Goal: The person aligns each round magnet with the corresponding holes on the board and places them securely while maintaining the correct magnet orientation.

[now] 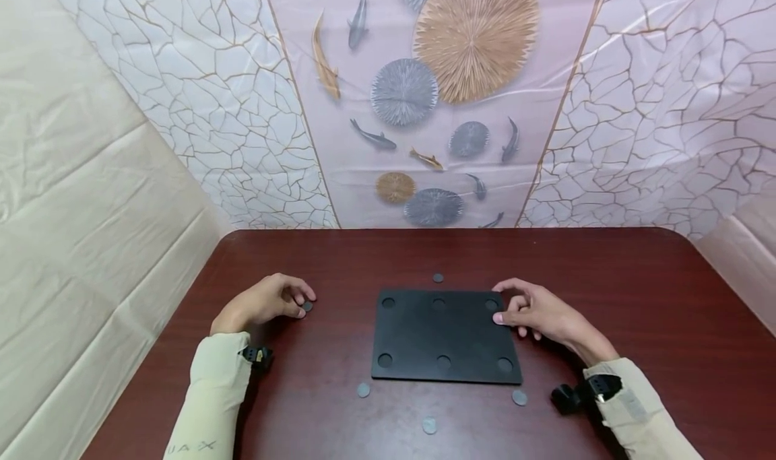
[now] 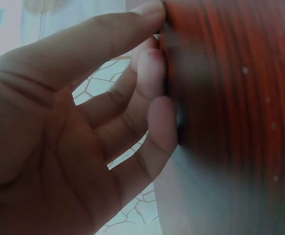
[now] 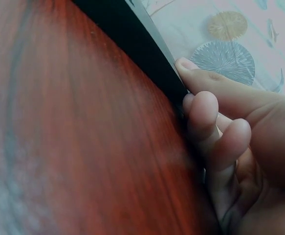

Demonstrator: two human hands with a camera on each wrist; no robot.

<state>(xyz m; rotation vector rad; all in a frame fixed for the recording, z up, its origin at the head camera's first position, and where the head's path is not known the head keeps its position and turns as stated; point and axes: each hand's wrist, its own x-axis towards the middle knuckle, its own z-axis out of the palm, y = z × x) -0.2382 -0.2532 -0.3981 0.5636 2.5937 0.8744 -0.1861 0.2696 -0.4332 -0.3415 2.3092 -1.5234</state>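
A black rectangular board (image 1: 445, 335) with several round recesses lies flat on the table. My right hand (image 1: 539, 314) grips its right edge, thumb on the top face and other fingers curled at the side; the right wrist view shows the board's edge (image 3: 147, 58) against the thumb. Left of the board, my left hand (image 1: 263, 303) rests on the table with thumb and fingertips around a small grey disc (image 1: 308, 306). Those fingers (image 2: 154, 73) touch the tabletop in the left wrist view, where the disc cannot be made out.
More grey discs lie around the board: one behind it (image 1: 438, 278), one off its front left corner (image 1: 363, 390), one in front (image 1: 429, 425) and one by its front right corner (image 1: 519, 398). The dark red table (image 1: 315, 258) ends at a patterned cloth wall (image 1: 242, 143).
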